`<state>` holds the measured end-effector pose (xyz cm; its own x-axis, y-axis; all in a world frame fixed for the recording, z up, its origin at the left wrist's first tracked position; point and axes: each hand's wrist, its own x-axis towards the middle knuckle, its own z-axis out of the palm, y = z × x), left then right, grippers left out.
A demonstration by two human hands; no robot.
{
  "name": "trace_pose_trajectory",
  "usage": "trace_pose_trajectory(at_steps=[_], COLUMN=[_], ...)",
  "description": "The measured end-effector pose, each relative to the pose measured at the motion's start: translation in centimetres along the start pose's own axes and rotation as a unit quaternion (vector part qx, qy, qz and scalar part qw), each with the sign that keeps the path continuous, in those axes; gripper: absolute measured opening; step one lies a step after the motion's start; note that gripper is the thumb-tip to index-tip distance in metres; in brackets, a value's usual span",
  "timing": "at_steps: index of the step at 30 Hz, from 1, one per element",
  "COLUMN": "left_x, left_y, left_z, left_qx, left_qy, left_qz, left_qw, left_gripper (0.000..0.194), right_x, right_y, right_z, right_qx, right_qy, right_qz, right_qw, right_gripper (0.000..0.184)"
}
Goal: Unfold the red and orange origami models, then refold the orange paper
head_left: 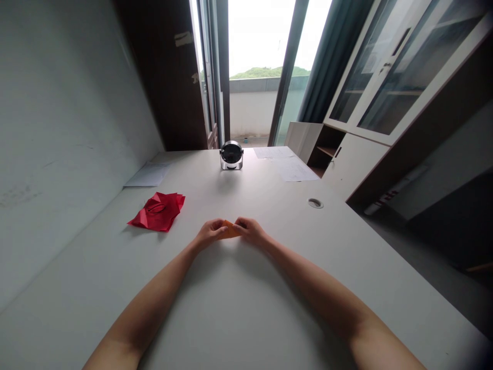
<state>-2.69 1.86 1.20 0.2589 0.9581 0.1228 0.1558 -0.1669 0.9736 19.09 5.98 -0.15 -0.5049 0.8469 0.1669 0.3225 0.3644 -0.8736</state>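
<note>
A small piece of orange paper, its edges angled as if folded, is held between my two hands just above or on the white table. My left hand pinches its left side, thumb on top. On the other side, my right hand grips the paper with thumb and curled fingers. The fingers cover part of the paper, so its full shape is hidden. Off to the left of my hands lies a crumpled stack of red sheets with a dark loop on top.
The white table meets a wall on the left. At its far edge stands a round black device on a metal stand. Papers lie at the back right, more sheets at the back left. A cable hole sits to the right.
</note>
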Motion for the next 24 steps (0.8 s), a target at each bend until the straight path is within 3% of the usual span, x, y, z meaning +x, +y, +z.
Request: trace_pose_trajectory(at_steps=[9, 15, 24], left_x=[0.0, 0.2, 0.2], left_y=[-0.5, -0.9, -0.9], left_z=[0.2, -0.2, -0.2], left_qx=[0.031, -0.008, -0.028], left_qy=[0.009, 0.047, 0.052], left_qz=[0.007, 0.010, 0.001], left_qw=[0.999, 0.999, 0.998], left_gripper=[0.032, 0.032, 0.036], right_x=[-0.1, -0.2, -0.5], right_y=[-0.1, -0.5, -1.2], right_z=[0.1, 0.0, -0.2], right_qx=[-0.027, 0.015, 0.016], right_qy=[-0.007, -0.027, -0.027], right_qz=[-0.007, 0.005, 0.006], right_qw=[1.000, 1.000, 0.999], right_gripper=[0.029, 0.027, 0.033])
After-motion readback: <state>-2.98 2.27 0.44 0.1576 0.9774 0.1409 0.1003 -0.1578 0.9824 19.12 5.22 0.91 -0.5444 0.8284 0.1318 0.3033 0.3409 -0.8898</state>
